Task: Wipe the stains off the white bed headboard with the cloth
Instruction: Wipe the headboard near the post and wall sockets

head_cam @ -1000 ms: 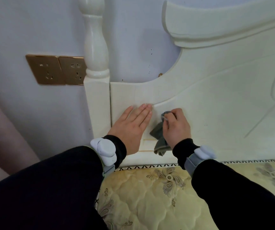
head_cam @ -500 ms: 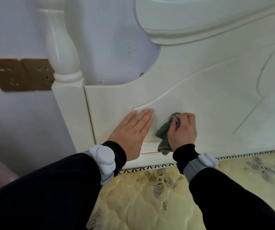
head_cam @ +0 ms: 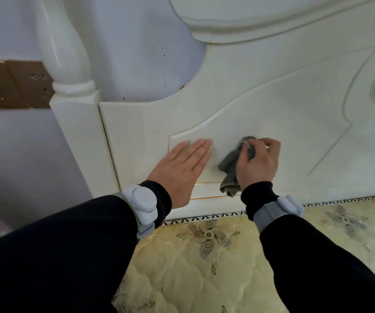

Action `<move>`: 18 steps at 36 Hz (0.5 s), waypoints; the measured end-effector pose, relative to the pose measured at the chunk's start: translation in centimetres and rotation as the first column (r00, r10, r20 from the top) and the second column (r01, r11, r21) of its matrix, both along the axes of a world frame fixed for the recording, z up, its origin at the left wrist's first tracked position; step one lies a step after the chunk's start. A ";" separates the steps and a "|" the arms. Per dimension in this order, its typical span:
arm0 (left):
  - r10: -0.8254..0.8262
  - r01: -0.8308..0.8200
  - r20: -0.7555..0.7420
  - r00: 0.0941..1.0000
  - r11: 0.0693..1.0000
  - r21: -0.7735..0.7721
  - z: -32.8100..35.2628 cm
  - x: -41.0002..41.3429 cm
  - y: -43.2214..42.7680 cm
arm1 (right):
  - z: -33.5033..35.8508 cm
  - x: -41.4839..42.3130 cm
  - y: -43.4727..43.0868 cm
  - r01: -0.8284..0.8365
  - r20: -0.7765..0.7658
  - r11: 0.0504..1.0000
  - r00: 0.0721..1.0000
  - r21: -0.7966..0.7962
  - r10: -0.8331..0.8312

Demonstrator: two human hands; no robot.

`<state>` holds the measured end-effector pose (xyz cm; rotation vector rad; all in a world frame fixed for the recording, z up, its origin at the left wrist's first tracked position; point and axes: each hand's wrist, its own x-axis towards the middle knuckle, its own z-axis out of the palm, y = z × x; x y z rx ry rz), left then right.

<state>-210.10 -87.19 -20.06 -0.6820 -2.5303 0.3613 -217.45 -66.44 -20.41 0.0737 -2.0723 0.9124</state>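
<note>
The left hand (head_cam: 182, 168) lies flat against the white headboard (head_cam: 283, 105), fingers straight and close together, fingertips at the lower left corner of the raised curved panel; it holds nothing. The right hand (head_cam: 257, 164) is closed around a grey cloth (head_cam: 230, 168), fingers curled over the bunched upper part and pressing it against the panel surface. The cloth is located just right of the left hand, apart from it, low on the headboard; its loose end hangs below the right hand and reaches the horizontal moulding (head_cam: 207, 188) at the panel base. Both forearms are in dark sleeves, each carrying a pale grey wrist device: the left device (head_cam: 142, 205) and the right device (head_cam: 280, 207). A turned white bedpost (head_cam: 69, 64) stands at the left end of the headboard. Behind the post, two gold wall socket plates (head_cam: 12, 84) are mounted side by side on the pale wall (head_cam: 125, 30). Small dark specks (head_cam: 162, 53) mark the wall in the headboard cut-out. A quilted cream mattress (head_cam: 204, 272) with floral motifs lies below the headboard.
</note>
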 end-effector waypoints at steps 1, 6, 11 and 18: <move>-0.004 0.004 -0.003 1.000 1.000 0.005 -0.1 0.1 -0.1 | 0.3 -0.3 0.8 0.034 0.016 0.999 0.999 -0.026 -0.033; -0.006 0.006 -0.006 1.000 1.000 0.021 -0.2 0.1 -0.1 | -1.1 0.3 0.1 -0.041 0.064 0.991 0.997 0.125 0.033; -0.037 0.038 -0.017 0.999 0.999 0.021 -0.2 0.3 0.3 | -2.4 1.2 -2.3 -0.191 0.053 0.958 0.982 0.214 0.183; -0.041 0.041 0.003 0.999 0.999 0.015 -0.4 -0.2 0.1 | 1.7 -1.5 2.9 0.034 0.025 0.999 0.999 0.010 -0.034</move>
